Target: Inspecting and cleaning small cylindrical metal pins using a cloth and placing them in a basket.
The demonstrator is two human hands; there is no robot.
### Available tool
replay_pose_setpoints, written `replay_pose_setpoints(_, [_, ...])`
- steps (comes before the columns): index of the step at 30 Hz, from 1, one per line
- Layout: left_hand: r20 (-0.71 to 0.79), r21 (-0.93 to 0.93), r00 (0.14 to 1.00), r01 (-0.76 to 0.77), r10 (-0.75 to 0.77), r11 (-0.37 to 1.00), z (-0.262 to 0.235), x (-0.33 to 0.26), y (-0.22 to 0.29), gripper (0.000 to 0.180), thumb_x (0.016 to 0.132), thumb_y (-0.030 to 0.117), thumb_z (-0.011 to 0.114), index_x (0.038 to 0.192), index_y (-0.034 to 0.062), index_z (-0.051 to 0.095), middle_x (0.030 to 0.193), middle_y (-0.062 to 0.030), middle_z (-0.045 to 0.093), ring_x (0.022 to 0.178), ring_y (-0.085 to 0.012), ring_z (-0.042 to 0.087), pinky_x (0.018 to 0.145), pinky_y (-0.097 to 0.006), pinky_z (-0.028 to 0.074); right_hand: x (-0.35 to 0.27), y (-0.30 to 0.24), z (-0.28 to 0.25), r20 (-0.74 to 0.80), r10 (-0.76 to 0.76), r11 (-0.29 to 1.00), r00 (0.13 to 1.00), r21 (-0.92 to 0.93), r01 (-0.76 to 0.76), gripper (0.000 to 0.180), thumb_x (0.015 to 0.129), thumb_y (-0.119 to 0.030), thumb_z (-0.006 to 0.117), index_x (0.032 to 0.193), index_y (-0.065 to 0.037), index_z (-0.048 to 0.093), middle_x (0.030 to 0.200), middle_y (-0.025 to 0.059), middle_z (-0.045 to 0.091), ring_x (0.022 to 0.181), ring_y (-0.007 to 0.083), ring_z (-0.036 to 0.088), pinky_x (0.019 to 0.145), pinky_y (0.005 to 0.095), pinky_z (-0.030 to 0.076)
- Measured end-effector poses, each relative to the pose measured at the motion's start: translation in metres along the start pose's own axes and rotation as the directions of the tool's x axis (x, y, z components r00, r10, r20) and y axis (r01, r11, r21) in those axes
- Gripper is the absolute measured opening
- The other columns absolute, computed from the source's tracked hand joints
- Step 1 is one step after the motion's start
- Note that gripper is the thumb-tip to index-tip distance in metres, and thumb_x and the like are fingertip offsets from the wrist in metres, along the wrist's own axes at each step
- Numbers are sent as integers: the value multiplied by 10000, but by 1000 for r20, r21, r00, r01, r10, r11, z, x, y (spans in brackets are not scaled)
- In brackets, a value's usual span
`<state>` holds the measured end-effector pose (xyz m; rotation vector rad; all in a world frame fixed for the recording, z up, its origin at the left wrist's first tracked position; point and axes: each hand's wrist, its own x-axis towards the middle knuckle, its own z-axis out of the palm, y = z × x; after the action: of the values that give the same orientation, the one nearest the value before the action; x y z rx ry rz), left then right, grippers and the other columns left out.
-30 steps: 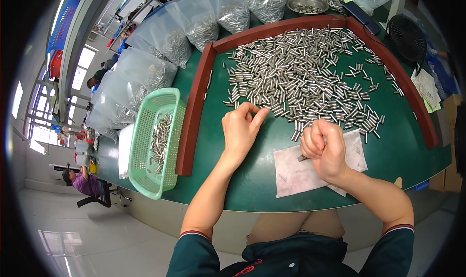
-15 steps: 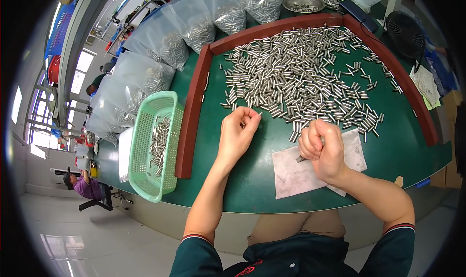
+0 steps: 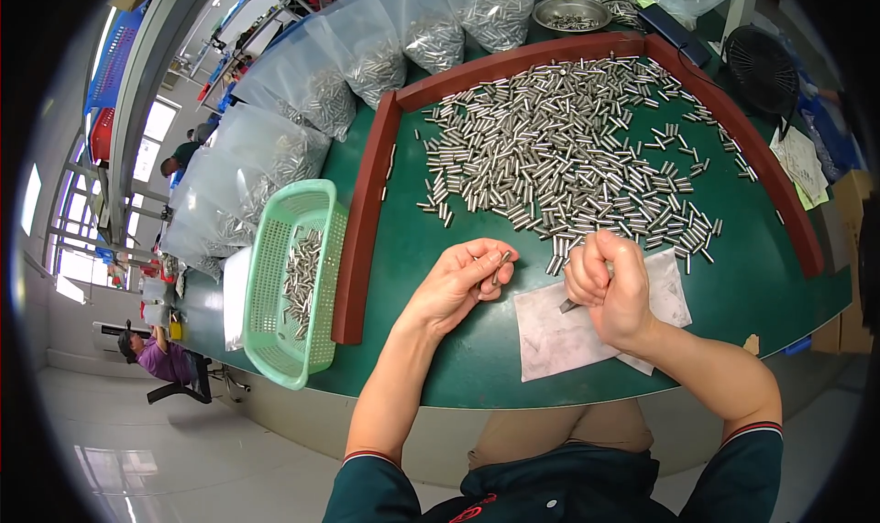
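1. As we look down at the green desk (image 3: 477, 358), we see the left hand (image 3: 454, 285) just short of the near edge of a pile of metal pins (image 3: 550, 147), palm turned partly up.
2. We find its fingers pinched almost together, with one short metal pin (image 3: 501, 264) between thumb and fingertips, tilted and apart from the pile.
3. We see the right hand (image 3: 614, 285) curled into a fist over the upper part of a smudged pale sheet (image 3: 555, 340); its fingers are folded to the palm, and a grey piece (image 3: 568, 305) juts out below them. What that piece is, we cannot tell.
4. We note the pile spread loosely inside a red-brown wooden frame (image 3: 367, 220), which bounds it on the left, far and right sides; a few pins lie scattered toward the right bar.
5. Left of the frame we see a pale green basket (image 3: 331, 257), longer than wide, with more pins (image 3: 301, 285) heaped inside.
6. Past the frame we make out clear plastic bags (image 3: 500, 10) of metal pieces, a shallow metal bowl (image 3: 541, 15) and a black fan (image 3: 763, 69).
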<state>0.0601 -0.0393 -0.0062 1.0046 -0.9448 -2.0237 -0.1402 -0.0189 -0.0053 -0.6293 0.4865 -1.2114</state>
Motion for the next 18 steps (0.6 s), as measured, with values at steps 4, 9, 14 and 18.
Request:
replay_pose_setpoints(4, [0,-2,1000,6,-6,1000,2,0,0,165,865,158,502,917,6,540,682,-14,488,518,-50,340,473,-174,278,0,0,0,-2,-4,1000,1000,0,4,373,870,-192,326,516,-79,292,446,11,296,400,79,211,381,230,194])
replay_pose_setpoints(9, [-7,-13,1000,5,-5,1000,1,-1,1,169,869,159,493,925,6,538,674,-16,493,515,-53,344,470,-179,282,0,1,1,-6,4,1000,1000,6,-4,369,867,-187,328,515,-79,290,445,11,296,400,78,211,381,229,193])
replay_pose_setpoints(14, [-11,-72,1000,17,-18,997,3,-3,3,219,892,221,443,895,19,526,626,-8,451,500,-58,339,450,-189,282,0,0,1,-11,7,1000,1000,8,-7,368,865,-185,331,514,-80,289,445,11,296,399,77,209,378,227,190])
replay_pose_setpoints(18, [69,-313,998,31,-9,949,-2,-1,2,335,917,334,356,815,47,495,577,-5,380,483,-76,321,425,-198,272,0,0,0,-13,14,1000,1000,13,-14,368,865,-191,331,516,-80,289,444,11,293,399,76,207,378,227,188])
